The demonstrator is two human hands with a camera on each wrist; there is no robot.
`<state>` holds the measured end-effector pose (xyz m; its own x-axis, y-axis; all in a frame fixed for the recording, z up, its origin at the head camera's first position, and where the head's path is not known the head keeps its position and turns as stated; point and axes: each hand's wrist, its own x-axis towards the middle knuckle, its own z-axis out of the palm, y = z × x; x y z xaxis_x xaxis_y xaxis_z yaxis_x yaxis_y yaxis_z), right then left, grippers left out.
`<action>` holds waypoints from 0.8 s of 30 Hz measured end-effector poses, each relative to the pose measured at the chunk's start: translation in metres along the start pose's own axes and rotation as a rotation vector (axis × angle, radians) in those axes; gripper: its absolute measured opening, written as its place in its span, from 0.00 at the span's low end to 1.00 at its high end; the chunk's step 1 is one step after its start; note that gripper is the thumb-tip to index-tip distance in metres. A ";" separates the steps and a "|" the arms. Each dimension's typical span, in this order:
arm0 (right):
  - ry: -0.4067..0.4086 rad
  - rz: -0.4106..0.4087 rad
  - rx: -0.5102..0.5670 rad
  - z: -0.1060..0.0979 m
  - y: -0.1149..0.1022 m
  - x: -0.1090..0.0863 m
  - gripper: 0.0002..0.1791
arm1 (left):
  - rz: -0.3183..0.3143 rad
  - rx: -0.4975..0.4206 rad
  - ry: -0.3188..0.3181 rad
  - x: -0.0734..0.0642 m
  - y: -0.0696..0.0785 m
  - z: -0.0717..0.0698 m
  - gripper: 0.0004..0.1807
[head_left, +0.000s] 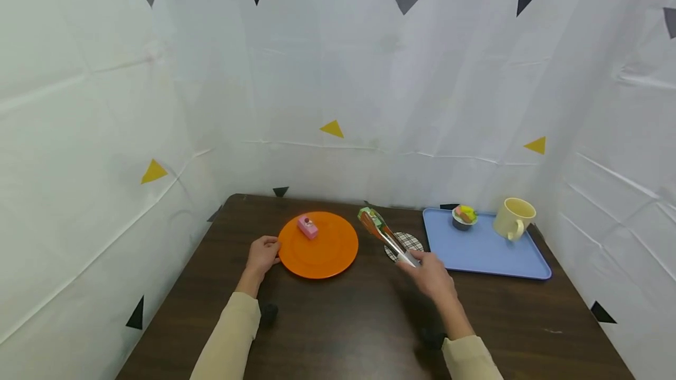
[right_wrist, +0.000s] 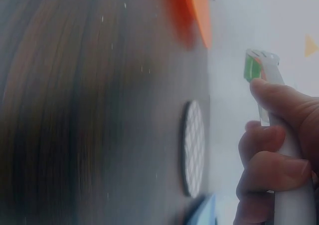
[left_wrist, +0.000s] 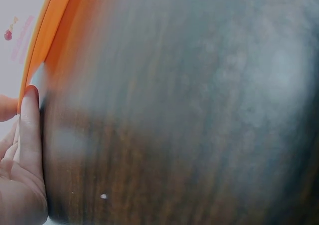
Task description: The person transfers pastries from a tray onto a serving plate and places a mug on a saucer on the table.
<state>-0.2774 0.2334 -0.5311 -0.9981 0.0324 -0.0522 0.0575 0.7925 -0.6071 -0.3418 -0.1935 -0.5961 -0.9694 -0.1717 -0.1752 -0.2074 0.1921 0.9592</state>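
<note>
The left hand (head_left: 263, 257) pinches the rim of a round orange plate (head_left: 327, 255); a pink cake (head_left: 307, 228) already sits on it, ahead and right of those fingers. The right hand (head_left: 432, 277) grips the tongs (head_left: 395, 244), with a green piece (right_wrist: 252, 68) at the tips beyond its fingers, seemingly not yet set down. The plate looks smooth and shallow, the cake blocky with a small dark-red topping.
</note>
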 end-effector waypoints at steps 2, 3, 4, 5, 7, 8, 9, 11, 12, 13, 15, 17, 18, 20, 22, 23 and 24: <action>0.003 -0.003 -0.009 0.005 -0.005 0.002 0.37 | -0.003 -0.002 0.002 0.002 -0.001 0.000 0.22; 0.003 -0.001 -0.012 0.007 -0.007 0.003 0.37 | -0.004 -0.002 0.004 0.002 -0.001 0.000 0.22; 0.001 0.002 -0.015 0.010 -0.009 0.004 0.37 | -0.006 -0.003 0.007 0.002 -0.001 0.000 0.22; -0.001 0.007 -0.020 0.012 -0.011 0.005 0.37 | -0.008 -0.004 0.008 0.003 -0.001 0.001 0.22; -0.002 0.012 -0.032 0.015 -0.014 0.007 0.38 | -0.013 -0.003 0.009 0.003 -0.001 0.002 0.22; -0.002 0.010 -0.032 0.017 -0.016 0.007 0.38 | -0.017 -0.001 0.010 0.004 -0.001 0.003 0.22; 0.000 0.007 -0.034 0.019 -0.017 0.008 0.38 | -0.022 -0.001 0.012 0.004 -0.001 0.004 0.21; 0.006 -0.006 -0.038 0.022 -0.020 0.010 0.37 | -0.025 0.000 0.014 0.004 -0.001 0.005 0.21; 0.009 -0.013 -0.040 0.024 -0.021 0.011 0.36 | -0.026 -0.001 0.016 0.005 -0.001 0.005 0.21; 0.011 -0.016 -0.043 0.026 -0.022 0.013 0.35 | -0.027 -0.002 0.019 0.005 -0.001 0.005 0.21; 0.014 -0.022 -0.044 0.031 -0.024 0.016 0.34 | -0.025 -0.006 0.020 0.006 -0.002 0.005 0.21; 0.015 -0.023 -0.052 0.035 -0.026 0.018 0.34 | -0.029 -0.008 0.019 0.007 -0.003 0.004 0.21; 0.013 -0.025 -0.054 0.037 -0.028 0.019 0.34 | -0.034 -0.009 0.019 0.008 -0.003 0.003 0.21; 0.008 -0.028 -0.049 0.040 -0.032 0.020 0.33 | -0.041 -0.009 0.017 0.009 -0.004 0.002 0.21; 0.004 -0.030 -0.051 0.043 -0.036 0.022 0.32 | -0.040 -0.007 0.016 0.009 -0.003 0.001 0.21; 0.005 -0.032 -0.050 0.044 -0.039 0.022 0.31 | -0.035 -0.007 0.015 0.009 -0.003 0.000 0.21; 0.003 -0.035 -0.051 0.046 -0.041 0.022 0.31 | -0.031 -0.007 0.015 0.008 -0.002 0.000 0.21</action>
<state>-0.3011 0.1740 -0.5437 -0.9995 0.0062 -0.0296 0.0219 0.8234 -0.5671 -0.3493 -0.1956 -0.5996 -0.9605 -0.1918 -0.2018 -0.2365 0.1799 0.9548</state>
